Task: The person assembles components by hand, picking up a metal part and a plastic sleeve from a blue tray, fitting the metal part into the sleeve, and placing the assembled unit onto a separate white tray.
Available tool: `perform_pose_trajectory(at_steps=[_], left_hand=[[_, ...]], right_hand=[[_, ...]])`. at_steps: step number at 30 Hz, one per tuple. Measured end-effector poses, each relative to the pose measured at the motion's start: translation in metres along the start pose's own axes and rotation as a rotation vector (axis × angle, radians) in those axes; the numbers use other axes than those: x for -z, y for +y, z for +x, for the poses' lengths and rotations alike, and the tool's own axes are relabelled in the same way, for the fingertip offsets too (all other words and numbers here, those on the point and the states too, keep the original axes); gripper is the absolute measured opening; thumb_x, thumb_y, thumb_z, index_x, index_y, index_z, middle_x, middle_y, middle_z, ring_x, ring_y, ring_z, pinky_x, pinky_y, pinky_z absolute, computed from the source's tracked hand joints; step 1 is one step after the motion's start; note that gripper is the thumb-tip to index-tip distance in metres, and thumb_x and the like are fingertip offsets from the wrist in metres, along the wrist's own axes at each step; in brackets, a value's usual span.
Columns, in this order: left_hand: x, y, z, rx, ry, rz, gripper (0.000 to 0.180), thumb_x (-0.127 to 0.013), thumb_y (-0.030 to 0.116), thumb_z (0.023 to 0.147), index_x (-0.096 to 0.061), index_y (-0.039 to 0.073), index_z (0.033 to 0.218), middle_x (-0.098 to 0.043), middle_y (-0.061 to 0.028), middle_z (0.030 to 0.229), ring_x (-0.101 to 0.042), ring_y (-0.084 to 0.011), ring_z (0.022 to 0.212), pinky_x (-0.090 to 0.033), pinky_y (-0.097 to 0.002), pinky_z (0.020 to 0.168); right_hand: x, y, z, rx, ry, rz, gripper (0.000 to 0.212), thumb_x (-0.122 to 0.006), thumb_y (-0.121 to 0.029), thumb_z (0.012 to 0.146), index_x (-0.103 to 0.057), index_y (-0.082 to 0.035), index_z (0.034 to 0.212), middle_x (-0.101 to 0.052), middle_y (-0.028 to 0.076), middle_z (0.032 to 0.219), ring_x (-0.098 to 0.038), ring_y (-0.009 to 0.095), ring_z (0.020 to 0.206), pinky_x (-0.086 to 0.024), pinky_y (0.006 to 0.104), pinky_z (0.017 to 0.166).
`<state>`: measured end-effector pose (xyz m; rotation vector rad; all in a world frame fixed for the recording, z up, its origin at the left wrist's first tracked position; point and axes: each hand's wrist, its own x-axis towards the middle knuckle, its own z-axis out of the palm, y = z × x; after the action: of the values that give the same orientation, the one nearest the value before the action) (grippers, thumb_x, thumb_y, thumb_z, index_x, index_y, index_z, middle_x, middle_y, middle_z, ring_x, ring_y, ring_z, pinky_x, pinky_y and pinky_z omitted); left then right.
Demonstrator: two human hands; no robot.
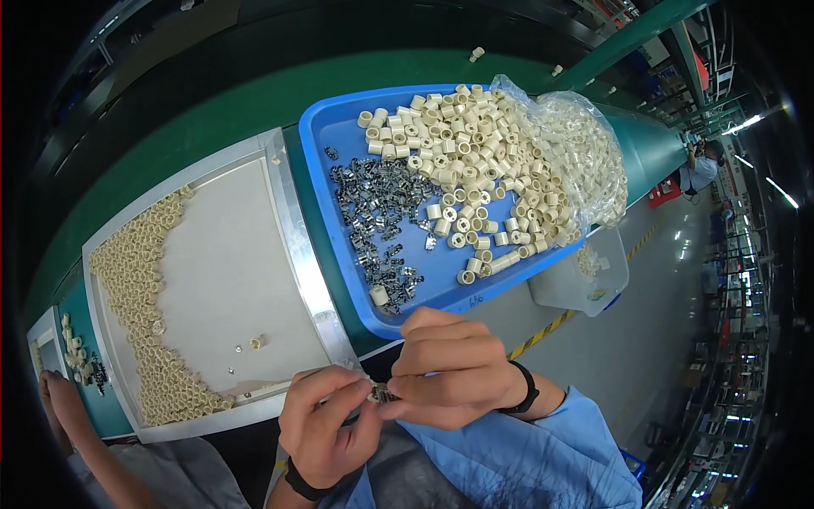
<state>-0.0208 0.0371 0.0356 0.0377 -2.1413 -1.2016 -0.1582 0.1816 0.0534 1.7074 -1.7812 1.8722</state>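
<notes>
My left hand (329, 417) and my right hand (449, 373) meet in front of my body, both with fingers pinched. Between their fingertips are small shiny metal clips (384, 394), pinched by the right hand. The left fingertips close on a small cream piece beside them, mostly covered by the fingers. Just beyond the right hand lies a blue tray (315, 182). It holds a heap of cream plastic sleeves (471, 144) and a pile of loose metal clips (373, 199) on its left side.
Left of the blue tray lies a metal-framed tray (292, 254), with cream pieces (140, 297) packed along its left side. A clear plastic bag (585, 140) covers the heap's right end. A translucent bin (551, 293) stands lower right. At far left are a co-worker's hands (64, 399).
</notes>
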Motion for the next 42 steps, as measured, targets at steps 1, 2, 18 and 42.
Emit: perform_pose_trajectory(at_steps=[1,2,18,42], left_hand=[[0.0,0.0,-0.001,-0.004,-0.014,-0.005,0.031,-0.084,0.0,0.077,-0.069,0.0,0.104,-0.068,-0.0158,0.103,-0.068,-0.0274,0.084,-0.055,-0.0344,0.071],[0.001,0.0,-0.002,-0.008,-0.028,-0.01,0.031,-0.086,0.006,0.081,-0.068,0.0,0.105,-0.068,-0.0168,0.102,-0.067,-0.0274,0.086,-0.054,-0.0345,0.072],[-0.004,0.004,-0.003,-0.032,-0.038,-0.049,0.033,-0.086,0.009,0.083,-0.067,0.001,0.109,-0.065,-0.016,0.104,-0.066,-0.0269,0.084,-0.054,-0.0349,0.071],[-0.005,0.002,0.0,-0.043,-0.033,-0.09,0.038,-0.08,-0.013,0.069,-0.071,0.0,0.104,-0.069,-0.0149,0.104,-0.071,-0.0269,0.082,-0.06,-0.0334,0.068]], right_hand=[[0.0,0.0,0.0,0.016,-0.013,-0.024,0.03,-0.093,-0.011,0.077,-0.067,-0.001,0.087,-0.07,0.01,0.08,-0.063,0.021,0.061,-0.047,0.0361,0.059],[0.0,0.0,0.0,0.033,-0.025,-0.049,0.03,-0.093,-0.011,0.077,-0.066,-0.001,0.087,-0.069,0.01,0.08,-0.063,0.021,0.061,-0.047,0.0359,0.059],[0.004,-0.005,-0.006,0.112,-0.02,-0.2,0.03,-0.093,-0.015,0.078,-0.066,-0.004,0.086,-0.069,0.007,0.081,-0.062,0.019,0.062,-0.051,0.035,0.063],[0.018,-0.015,0.0,0.213,-0.143,-0.414,0.021,-0.085,-0.006,0.078,-0.072,0.001,0.091,-0.068,0.007,0.079,-0.063,0.018,0.062,-0.052,0.0324,0.065]])
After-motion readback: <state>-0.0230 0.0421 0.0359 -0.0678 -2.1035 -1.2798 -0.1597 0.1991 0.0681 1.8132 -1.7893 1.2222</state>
